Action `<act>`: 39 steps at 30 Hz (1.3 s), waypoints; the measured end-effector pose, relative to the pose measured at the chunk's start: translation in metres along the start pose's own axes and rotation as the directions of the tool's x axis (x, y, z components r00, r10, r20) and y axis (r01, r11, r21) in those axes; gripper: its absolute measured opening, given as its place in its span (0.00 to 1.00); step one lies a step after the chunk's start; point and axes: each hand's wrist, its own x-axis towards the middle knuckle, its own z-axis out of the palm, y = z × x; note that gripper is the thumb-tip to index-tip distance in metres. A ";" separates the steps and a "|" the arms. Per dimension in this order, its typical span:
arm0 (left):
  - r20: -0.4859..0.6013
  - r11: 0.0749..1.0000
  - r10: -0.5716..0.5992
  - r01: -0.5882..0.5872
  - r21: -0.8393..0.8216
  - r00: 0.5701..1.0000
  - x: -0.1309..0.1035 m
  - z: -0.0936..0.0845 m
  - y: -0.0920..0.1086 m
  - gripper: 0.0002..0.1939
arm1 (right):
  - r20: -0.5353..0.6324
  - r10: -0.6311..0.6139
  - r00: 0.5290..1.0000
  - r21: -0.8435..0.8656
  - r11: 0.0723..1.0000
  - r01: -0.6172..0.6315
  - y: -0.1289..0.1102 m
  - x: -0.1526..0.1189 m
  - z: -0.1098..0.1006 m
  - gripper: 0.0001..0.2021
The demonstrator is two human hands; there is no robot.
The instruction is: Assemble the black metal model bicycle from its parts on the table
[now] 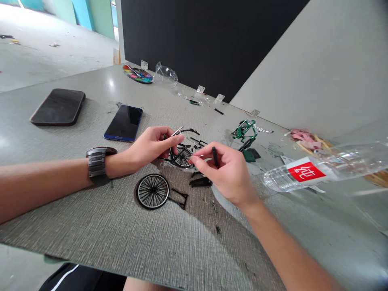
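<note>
My left hand (157,143) is closed on a black model bicycle part, with a small spoked wheel (182,157) just below its fingertips. A thin silver piece (177,131) sticks up past its thumb. My right hand (226,173) is pinched close to that wheel; a short black stick-like piece (215,157) juts from between its fingers, and a thin silvery bit shows at the fingertips. Nearer me lie a loose black spoked wheel (153,191) and a small black frame piece (178,198). Small black parts (200,180) rest beside my right hand.
A green model bicycle (245,131) stands to the right, near a clear plastic bottle (306,171). Two phones, one black (59,107) and one blue-edged (124,123), lie at left. Behind are a paint palette (138,74), clear plastic wrap (166,74) and a dark panel (197,40).
</note>
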 end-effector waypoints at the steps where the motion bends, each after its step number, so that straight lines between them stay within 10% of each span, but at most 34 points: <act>1: 0.001 1.000 0.004 -0.004 -0.001 1.000 0.000 0.000 0.000 0.20 | -0.024 0.002 1.000 0.011 1.000 -0.002 0.000 0.000 0.000 0.07; 39: 0.027 0.999 0.042 -0.042 -0.023 0.999 0.001 0.001 0.002 0.18 | -0.202 0.011 0.979 0.154 0.988 0.021 0.008 -0.005 0.020 0.08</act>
